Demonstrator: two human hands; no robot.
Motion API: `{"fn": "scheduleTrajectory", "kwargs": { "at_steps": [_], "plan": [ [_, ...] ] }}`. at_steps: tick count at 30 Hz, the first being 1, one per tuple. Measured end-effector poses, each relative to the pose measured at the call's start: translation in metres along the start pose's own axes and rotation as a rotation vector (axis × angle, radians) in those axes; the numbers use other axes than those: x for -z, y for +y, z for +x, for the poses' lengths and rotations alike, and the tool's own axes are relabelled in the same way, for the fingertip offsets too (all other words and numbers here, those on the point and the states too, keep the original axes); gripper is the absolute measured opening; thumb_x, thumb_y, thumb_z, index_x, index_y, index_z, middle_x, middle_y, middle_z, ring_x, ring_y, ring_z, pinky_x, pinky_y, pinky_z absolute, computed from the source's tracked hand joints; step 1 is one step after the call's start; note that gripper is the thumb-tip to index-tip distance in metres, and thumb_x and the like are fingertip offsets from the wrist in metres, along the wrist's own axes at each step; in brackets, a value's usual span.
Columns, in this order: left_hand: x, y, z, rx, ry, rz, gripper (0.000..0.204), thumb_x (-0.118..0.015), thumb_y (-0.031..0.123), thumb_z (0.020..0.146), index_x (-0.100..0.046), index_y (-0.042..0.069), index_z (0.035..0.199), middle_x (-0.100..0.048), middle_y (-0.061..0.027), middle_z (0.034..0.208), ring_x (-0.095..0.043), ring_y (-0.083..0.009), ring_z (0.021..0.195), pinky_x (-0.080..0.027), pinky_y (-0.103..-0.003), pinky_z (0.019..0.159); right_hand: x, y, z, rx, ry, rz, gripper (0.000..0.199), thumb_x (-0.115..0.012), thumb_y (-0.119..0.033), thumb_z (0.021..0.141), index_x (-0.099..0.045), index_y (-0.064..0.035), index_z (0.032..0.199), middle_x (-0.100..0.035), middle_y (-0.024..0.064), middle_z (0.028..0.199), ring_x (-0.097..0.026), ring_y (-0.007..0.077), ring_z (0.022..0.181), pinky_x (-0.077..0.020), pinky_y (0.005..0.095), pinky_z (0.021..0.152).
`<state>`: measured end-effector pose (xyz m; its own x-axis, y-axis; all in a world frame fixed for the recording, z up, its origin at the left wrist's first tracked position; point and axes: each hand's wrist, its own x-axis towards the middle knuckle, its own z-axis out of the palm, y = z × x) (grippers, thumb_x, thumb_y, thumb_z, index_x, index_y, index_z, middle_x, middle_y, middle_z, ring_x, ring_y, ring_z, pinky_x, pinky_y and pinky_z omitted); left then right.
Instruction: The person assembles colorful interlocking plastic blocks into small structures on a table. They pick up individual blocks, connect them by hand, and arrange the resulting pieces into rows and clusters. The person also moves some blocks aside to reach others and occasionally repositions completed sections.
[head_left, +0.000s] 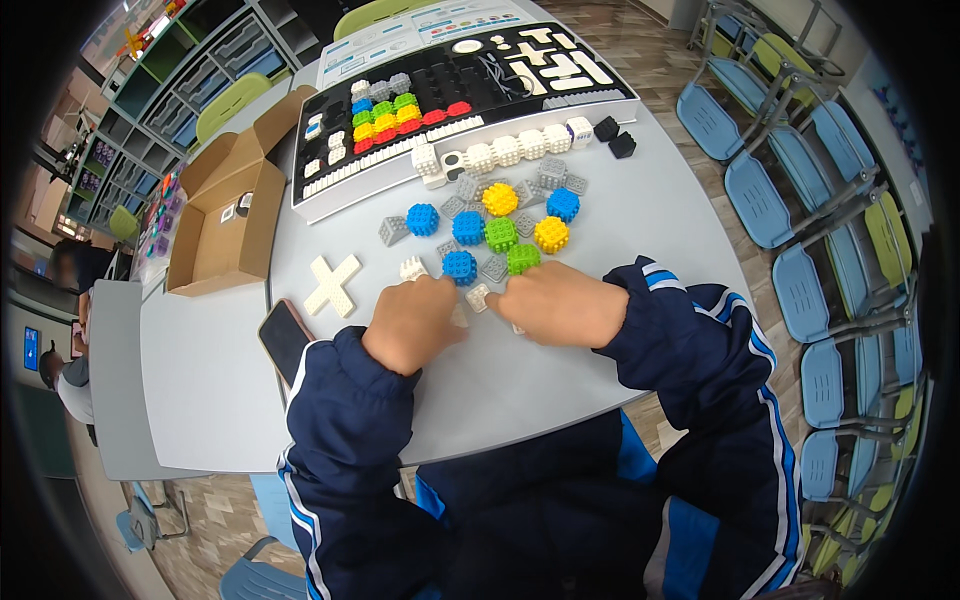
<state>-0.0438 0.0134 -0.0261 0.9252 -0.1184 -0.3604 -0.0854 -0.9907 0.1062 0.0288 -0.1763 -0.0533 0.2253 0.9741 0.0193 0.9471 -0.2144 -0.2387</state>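
Left hand [413, 322] and right hand [560, 305], their finger closure hidden and so indeterminable, flank a small white block [478, 297] on the table [540, 375], best pinched lightly by its sides, clear of the nearby green block [522, 260].

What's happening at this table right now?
Someone in a dark blue jacket has their left hand and right hand down among small white pieces; their exact grip is hidden. Just beyond lie loose blue, green, yellow and gray blocks. An open kit box, still holding parts, sits behind them.
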Motion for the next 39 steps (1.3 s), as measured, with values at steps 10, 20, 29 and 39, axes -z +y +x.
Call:
{"fn": "scheduleTrajectory", "kwargs": {
  "at_steps": [10, 20, 29, 39],
  "plan": [
    [0.003, 0.0, -0.002, 0.05, 0.012, 0.004, 0.052, -0.079, 0.044, 0.073, -0.066, -0.003, 0.09, -0.067, -0.0224, 0.088, -0.066, -0.038, 0.084, -0.052, -0.043, 0.073, 0.054, 0.016, -0.012, -0.038, -0.084, 0.109, 0.04, -0.074, -0.01, 0.075, -0.059, -0.0008, 0.111, -0.067, 0.0204, 0.088, -0.066, 0.0385, 0.087, -0.0528, 0.0452, 0.075],
    [0.01, -0.003, -0.007, -0.04, 0.253, -0.075, 0.047, -0.08, 0.036, 0.075, -0.065, -0.001, 0.099, -0.068, -0.0178, 0.094, -0.066, -0.0353, 0.086, -0.052, -0.041, 0.076, 0.065, 0.05, -0.007, -0.248, -0.014, 0.095, 0.057, -0.081, -0.012, 0.07, -0.057, -0.0032, 0.122, -0.061, 0.0168, 0.108, -0.058, 0.0354, 0.107, -0.0482, 0.0414, 0.089],
    [0.021, 0.027, -0.022, -0.472, 0.129, -0.451, 0.035, -0.078, 0.026, 0.078, -0.062, 0.001, 0.096, -0.066, -0.0152, 0.091, -0.065, -0.0339, 0.082, -0.051, -0.04, 0.072, 0.036, 0.046, 0.006, -0.127, -0.019, 0.164, 0.079, -0.083, -0.014, 0.068, -0.044, -0.0083, 0.136, -0.05, 0.0213, 0.121, -0.055, 0.0398, 0.11, -0.0478, 0.0419, 0.094],
    [-0.059, 0.109, -0.042, -1.162, -0.36, -0.543, 0.026, -0.061, 0.025, 0.092, -0.057, -0.001, 0.09, -0.059, -0.0153, 0.09, -0.062, -0.0362, 0.084, -0.05, -0.045, 0.075, 0.032, 0.037, 0.019, -0.197, -0.069, 0.171, 0.059, -0.073, -0.009, 0.072, -0.045, -0.0136, 0.124, -0.05, 0.0169, 0.118, -0.06, 0.038, 0.097, -0.0478, 0.0442, 0.085]
  ]
}}
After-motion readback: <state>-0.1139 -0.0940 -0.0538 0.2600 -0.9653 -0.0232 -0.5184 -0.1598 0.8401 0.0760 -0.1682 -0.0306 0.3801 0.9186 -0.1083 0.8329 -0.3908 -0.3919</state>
